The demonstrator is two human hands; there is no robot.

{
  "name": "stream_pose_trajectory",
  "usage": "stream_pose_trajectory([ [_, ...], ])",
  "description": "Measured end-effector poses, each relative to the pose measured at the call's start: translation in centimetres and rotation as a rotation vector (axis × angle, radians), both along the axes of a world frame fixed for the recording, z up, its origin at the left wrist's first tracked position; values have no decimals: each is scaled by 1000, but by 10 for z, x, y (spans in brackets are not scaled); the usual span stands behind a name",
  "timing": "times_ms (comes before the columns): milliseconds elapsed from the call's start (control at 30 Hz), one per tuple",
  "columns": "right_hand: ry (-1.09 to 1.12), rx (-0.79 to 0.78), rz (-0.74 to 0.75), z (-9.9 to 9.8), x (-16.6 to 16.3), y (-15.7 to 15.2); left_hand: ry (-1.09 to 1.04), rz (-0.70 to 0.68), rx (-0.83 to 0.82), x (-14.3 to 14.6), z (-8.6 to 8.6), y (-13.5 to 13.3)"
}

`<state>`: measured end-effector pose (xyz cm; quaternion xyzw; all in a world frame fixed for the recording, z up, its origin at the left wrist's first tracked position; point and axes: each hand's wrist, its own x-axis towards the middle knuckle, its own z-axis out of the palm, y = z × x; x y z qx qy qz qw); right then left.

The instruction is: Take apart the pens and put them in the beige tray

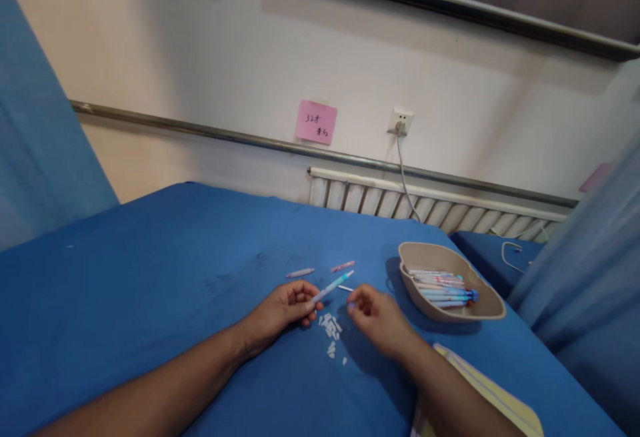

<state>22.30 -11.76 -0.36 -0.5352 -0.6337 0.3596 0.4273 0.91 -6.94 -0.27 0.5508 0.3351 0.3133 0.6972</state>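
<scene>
My left hand rests on the blue tablecloth with its fingers closed round a pale blue pen that points up and to the right. My right hand lies just right of it, fingers pinched on a tiny piece I cannot make out. Between the hands lies a scatter of several small white pieces. Two pinkish pen parts and a thin white refill lie just beyond the hands.
A beige tray holding several pens stands to the right of my right hand. A yellowish pad lies by my right forearm. A radiator, a wall socket with cable and a pink note are behind the table.
</scene>
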Motion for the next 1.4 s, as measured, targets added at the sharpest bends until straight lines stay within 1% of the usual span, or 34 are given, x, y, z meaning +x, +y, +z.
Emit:
stream_pose_trajectory([
  [67,311,-6,-75,5,7,9,14,-9,13,0,-1,0],
  [133,552,1,-116,9,12,15,26,-17,27,1,-1,-1],
  [200,699,2,-130,11,15,16,35,-23,37,1,-1,-1],
  [267,751,-4,-124,12,15,16,49,-26,42,1,-1,-2],
  [633,603,62,-75,10,9,13,69,-12,36,3,2,-4],
  [933,498,122,-86,10,3,10,69,-20,47,4,-3,-4],
  [1167,491,124,-93,7,-1,10,96,-51,57,4,0,-5],
  [1400,535,112,11,1,-8,9,89,-88,66,4,2,-8],
])
